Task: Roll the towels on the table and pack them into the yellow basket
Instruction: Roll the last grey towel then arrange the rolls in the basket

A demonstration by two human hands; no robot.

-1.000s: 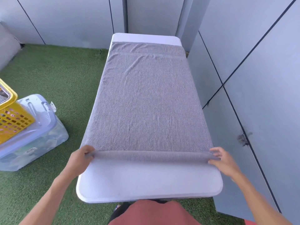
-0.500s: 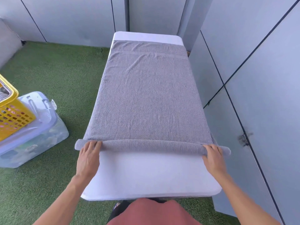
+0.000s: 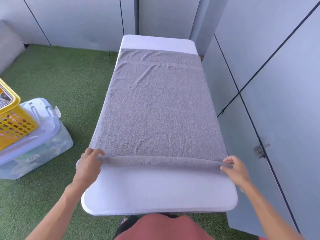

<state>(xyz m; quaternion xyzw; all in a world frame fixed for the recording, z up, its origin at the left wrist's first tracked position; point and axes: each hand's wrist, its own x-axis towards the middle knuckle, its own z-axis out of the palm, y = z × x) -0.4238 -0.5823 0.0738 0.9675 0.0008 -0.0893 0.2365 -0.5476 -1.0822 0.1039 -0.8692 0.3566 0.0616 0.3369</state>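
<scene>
Green fake turf (image 3: 57, 80) on the floor, grey panel walls behind, and one white table (image 3: 161, 194) as the landmark for everything. Off to the left of the table sits the yellow basket (image 3: 12, 122), perched on a clear plastic storage bin (image 3: 36, 146), well apart from the table edge. On the table lies a grey towel (image 3: 159, 108), covering most of the top, with its near end already wound into a thin roll (image 3: 161, 161). That roll's long axis runs straight across the table, left edge to right edge, and the flat part of the towel stretches away toward the table's far end. The left hand (image 3: 89, 164) grips the roll's left end, fingers curled over it. The right hand (image 3: 233, 168) pinches the right end the same way. So I'd say the next push goes straight away from the body, both hands even, or the roll will probably skew into a cone.
</scene>
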